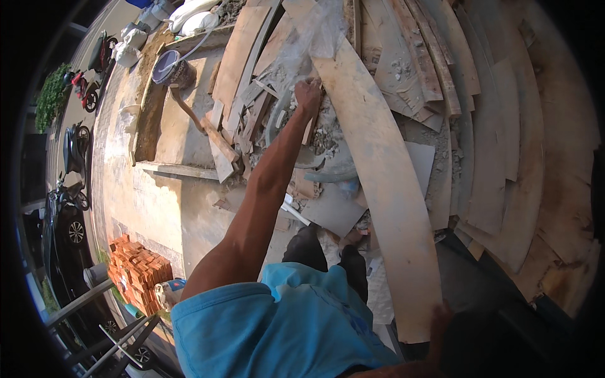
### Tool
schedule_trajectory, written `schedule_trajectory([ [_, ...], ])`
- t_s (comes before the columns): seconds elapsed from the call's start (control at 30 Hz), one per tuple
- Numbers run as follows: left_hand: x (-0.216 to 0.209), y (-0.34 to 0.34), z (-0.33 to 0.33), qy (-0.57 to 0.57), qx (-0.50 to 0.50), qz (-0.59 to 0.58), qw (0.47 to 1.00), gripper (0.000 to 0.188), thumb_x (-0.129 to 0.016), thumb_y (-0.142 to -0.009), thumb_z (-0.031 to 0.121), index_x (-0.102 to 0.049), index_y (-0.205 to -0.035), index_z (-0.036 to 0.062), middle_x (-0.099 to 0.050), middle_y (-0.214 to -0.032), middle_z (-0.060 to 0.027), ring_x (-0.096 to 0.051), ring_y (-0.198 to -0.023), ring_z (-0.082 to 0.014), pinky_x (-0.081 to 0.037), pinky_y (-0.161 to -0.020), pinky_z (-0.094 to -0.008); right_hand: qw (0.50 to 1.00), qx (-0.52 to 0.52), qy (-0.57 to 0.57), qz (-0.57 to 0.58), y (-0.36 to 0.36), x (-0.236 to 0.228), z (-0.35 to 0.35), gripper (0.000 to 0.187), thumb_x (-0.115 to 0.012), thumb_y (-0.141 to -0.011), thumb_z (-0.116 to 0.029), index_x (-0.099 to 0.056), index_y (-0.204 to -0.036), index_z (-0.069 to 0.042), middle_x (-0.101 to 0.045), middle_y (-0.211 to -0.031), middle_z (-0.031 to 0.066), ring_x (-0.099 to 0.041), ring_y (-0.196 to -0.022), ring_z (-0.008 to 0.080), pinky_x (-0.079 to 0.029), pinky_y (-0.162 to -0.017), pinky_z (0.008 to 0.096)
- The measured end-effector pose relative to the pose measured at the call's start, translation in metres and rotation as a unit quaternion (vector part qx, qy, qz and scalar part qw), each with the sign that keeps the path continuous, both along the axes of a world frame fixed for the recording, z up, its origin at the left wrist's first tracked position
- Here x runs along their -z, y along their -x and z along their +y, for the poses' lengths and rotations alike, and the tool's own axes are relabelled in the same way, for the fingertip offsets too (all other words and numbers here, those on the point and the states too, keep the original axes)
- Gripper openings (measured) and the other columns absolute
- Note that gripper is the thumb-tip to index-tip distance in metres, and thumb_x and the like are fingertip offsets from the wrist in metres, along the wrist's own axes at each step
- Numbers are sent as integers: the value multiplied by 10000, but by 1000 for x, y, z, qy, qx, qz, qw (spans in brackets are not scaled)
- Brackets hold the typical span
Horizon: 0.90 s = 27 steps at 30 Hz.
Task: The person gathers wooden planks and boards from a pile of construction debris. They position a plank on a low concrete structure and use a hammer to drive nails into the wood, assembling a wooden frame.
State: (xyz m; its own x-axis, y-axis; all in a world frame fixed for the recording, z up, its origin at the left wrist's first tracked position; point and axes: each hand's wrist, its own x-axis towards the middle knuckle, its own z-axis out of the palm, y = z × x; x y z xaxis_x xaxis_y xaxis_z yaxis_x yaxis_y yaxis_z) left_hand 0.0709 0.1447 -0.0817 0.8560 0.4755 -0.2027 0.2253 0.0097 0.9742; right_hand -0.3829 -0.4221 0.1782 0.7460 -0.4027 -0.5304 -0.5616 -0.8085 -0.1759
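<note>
A long, pale plywood board slants from the far middle of the rubble toward my body on the right. Reaching far forward, my left hand is closed at the left edge of its far end. In dark shadow, my right hand grips the near right edge, its separate fingers hard to make out. Crumpled clear plastic sheeting lies over the board's far tip. Under and beside my left arm are broken concrete, wood scraps and a curved grey hose-like piece.
More plywood sheets overlap along the right. Rough timber strips lie at the far right. A bucket and a wooden-handled tool are at far left. Orange bricks are stacked left, with parked motorbikes beyond.
</note>
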Motion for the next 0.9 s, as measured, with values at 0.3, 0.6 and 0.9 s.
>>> schedule_trajectory([
  [0.3,0,-80,28,259,-9,2,966,503,-620,-913,204,-461,-1237,-147,-574,-1176,-316,-664,-943,-405,-590,-686,-424,993,-24,-55,-99,11,12,-4,194,-524,-848,-112,-551,-855,80,-451,-659,84,-394,-607,162,-365,-532,339],
  [0.6,39,-130,43,293,-22,23,955,435,-627,-922,186,-465,-1188,-117,-626,-906,-263,-650,-681,-330,-577,-558,-398,998,-24,35,-55,13,11,8,164,-548,-812,-88,-533,-779,71,-481,-593,179,-425,-544,204,-400,-530,392],
  [0.9,23,-138,35,216,-87,-23,972,164,-675,-846,38,-565,-741,-23,-609,-660,-127,-570,-487,-203,-430,-388,-316,996,54,-30,-61,16,10,18,133,-549,-803,-59,-546,-798,73,-471,-589,132,-438,-560,144,-403,-523,355],
])
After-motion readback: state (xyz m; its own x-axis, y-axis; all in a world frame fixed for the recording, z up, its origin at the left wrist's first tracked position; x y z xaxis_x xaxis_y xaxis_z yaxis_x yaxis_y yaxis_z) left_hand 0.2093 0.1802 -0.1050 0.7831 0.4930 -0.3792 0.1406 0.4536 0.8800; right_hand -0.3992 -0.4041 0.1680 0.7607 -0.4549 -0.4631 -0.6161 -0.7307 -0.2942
